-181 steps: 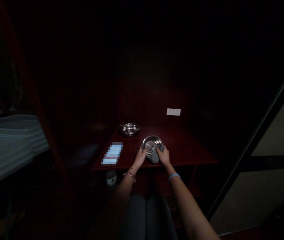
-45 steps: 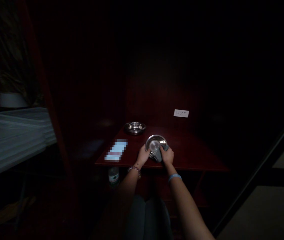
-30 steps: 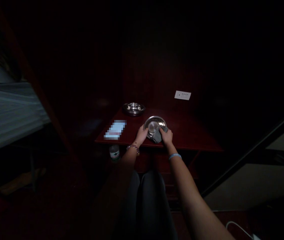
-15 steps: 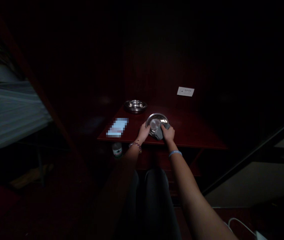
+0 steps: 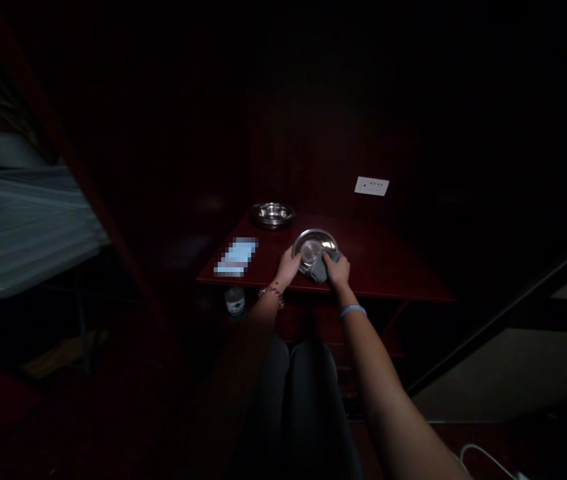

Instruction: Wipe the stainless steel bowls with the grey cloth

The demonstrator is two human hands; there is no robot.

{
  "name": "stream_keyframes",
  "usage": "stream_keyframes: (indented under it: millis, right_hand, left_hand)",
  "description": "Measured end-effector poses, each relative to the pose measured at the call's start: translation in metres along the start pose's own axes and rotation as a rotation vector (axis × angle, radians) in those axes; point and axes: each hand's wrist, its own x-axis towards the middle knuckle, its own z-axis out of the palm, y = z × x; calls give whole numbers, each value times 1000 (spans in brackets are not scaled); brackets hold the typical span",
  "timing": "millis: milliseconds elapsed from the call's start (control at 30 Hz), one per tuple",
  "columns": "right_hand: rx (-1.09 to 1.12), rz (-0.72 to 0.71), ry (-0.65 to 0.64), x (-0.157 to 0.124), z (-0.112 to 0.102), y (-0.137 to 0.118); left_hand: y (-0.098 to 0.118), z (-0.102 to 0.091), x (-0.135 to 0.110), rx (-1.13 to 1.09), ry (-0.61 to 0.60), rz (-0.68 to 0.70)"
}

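Observation:
A shallow stainless steel dish point(image 5: 310, 245) stands tilted at the front of the dark red wooden table point(image 5: 388, 273). My left hand point(image 5: 288, 267) grips its near left rim. My right hand point(image 5: 336, 271) presses a grey cloth point(image 5: 318, 269) against the dish's near right rim, and the cloth hides that part of the rim. A second steel bowl point(image 5: 272, 215) sits farther back on the table, apart from both hands.
A pixelated pale blue flat object point(image 5: 236, 257) lies at the table's left. A bottle point(image 5: 235, 302) stands below the front edge. A white wall socket strip point(image 5: 372, 186) is behind the table. Stacked translucent plastic trays point(image 5: 23, 227) are far left. My knees are below.
The whole view has shifted slightly as my head moved. Both hands stay on the dish, and the cloth stays under my right hand.

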Motion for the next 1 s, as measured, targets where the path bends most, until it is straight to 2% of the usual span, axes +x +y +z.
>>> stream_keyframes:
  millis: [100,600,733,1000]
  right_hand:
    - [-5,6,0,-1,0,-1]
    - [-6,15,0,-5,-2,-7]
    - [-2,21,46,-8,-3,-9]
    - [-9,45,71,-10,-3,-11]
  left_hand:
    - [0,0,0,-2,-36,-20]
    - [1,-3,-1,-13,-50,-22]
    - [6,-3,-2,-50,-78,28]
    - [11,-3,-4,-91,-106,-13]
